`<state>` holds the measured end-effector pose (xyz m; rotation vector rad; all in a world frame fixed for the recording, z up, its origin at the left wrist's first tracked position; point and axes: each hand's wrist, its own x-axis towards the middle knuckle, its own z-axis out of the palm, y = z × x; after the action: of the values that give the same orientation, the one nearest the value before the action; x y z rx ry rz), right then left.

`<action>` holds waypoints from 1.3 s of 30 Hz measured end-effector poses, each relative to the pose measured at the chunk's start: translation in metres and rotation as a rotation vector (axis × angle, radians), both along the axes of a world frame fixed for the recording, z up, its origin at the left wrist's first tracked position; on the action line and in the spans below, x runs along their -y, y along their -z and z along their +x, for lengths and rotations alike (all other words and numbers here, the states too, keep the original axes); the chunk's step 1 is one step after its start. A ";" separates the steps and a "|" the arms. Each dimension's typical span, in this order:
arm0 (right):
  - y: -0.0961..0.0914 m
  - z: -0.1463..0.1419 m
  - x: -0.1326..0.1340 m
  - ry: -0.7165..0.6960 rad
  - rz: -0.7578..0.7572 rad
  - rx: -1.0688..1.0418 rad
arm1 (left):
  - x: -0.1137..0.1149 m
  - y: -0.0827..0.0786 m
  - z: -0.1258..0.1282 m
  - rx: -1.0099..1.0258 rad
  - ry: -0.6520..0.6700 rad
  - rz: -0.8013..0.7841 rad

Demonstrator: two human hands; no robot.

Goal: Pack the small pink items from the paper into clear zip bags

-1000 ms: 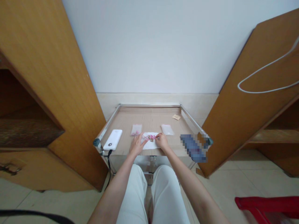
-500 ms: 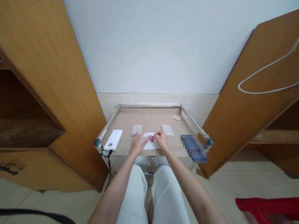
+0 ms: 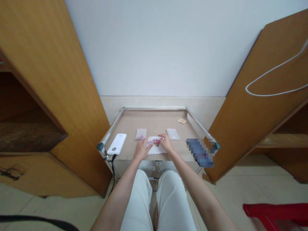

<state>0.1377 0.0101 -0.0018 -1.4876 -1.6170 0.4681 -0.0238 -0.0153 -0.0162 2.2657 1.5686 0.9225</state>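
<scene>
A small white sheet (image 3: 156, 150) lies near the front of the tray table, with a little heap of pink and greenish bits (image 3: 157, 141) on it; they are too small to name. My left hand (image 3: 142, 149) rests on the sheet's left side, fingers stretched out. At the right side of the heap is my right hand (image 3: 166, 143), its thumb and forefinger slightly apart and curved toward the bits. Just behind my left hand lies a clear bag (image 3: 141, 133) with some pink inside. Another clear bag (image 3: 172, 134), whitish, lies behind my right hand.
A white power bank (image 3: 117, 143) with a black cable lies at the table's left. A small tan paper packet (image 3: 182, 121) is at the back right, and a blurred-out blue item (image 3: 199, 152) at the right edge. Wooden cabinets flank the metal-railed table; a red stool (image 3: 276, 211) stands lower right.
My right thumb and forefinger were pinched together and are now apart, a little closer to the heap. My left hand has hardly moved.
</scene>
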 end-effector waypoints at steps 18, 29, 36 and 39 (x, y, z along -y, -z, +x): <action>0.020 0.016 -0.020 -0.072 0.043 0.340 | -0.001 0.004 -0.001 -0.001 0.001 0.015; 0.009 0.000 -0.004 0.148 0.235 -0.104 | 0.000 0.003 -0.001 -0.025 -0.001 0.026; -0.007 -0.025 0.015 0.031 0.270 -0.303 | 0.001 0.000 -0.001 -0.018 -0.001 -0.015; -0.008 -0.027 0.018 -0.130 0.201 -0.193 | 0.000 0.000 -0.001 -0.002 0.011 -0.023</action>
<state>0.1112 -0.0080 0.0063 -1.1573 -1.5638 0.4906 -0.0247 -0.0154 -0.0159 2.2584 1.5584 0.8953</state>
